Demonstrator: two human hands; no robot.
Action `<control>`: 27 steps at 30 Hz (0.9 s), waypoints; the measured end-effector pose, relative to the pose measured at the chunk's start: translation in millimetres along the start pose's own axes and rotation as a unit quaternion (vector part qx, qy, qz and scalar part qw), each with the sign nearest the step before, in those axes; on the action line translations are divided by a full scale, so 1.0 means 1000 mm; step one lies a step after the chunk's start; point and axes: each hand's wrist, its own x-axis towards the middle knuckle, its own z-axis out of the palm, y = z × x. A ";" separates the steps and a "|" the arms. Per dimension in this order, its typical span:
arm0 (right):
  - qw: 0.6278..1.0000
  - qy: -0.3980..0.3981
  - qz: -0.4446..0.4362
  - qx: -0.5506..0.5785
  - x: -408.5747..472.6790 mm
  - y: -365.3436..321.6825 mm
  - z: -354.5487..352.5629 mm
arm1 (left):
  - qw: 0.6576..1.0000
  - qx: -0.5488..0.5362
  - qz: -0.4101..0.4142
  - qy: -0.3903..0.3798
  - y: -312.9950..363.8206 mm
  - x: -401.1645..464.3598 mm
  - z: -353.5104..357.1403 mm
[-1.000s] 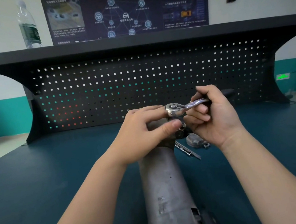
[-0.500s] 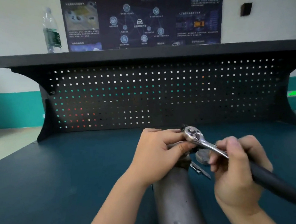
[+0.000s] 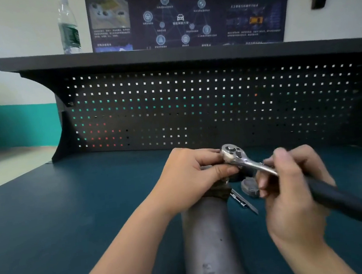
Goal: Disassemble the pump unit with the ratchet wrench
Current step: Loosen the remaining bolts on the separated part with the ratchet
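Wrench barely moved: R hand grips handle, L hand pinches head atop pump.

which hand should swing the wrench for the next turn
Right. The right hand already holds the wrench by its shank near the black grip, so it has the leverage. The left hand pinches the wrench head over the top of the pump, steadying it.

Blue bench carries pump unit, extension bar
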 end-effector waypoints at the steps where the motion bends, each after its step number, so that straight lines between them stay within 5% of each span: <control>1: 0.995 -0.026 -0.064 -0.071 -0.003 -0.002 0.004 | 1.000 0.000 0.006 -0.003 0.000 0.000 0.000; 4: 0.974 -0.127 -0.050 -0.183 0.000 0.000 0.013 | 1.000 0.005 0.021 -0.008 0.003 -0.002 0.000; 8: 0.962 -0.114 -0.210 -0.128 -0.015 0.006 0.005 | 0.999 0.024 0.026 -0.001 0.007 -0.003 -0.001; 20: 0.924 -0.212 -0.222 -0.227 -0.017 -0.001 0.026 | 0.987 0.161 0.013 -0.015 0.004 -0.007 -0.002; 24: 0.968 -0.165 0.051 -0.180 0.003 -0.003 0.016 | 0.981 0.189 0.028 -0.036 0.003 -0.007 -0.004; 27: 0.995 -0.022 0.053 0.087 0.004 0.000 0.002 | 0.974 0.223 0.029 -0.037 -0.002 -0.006 -0.006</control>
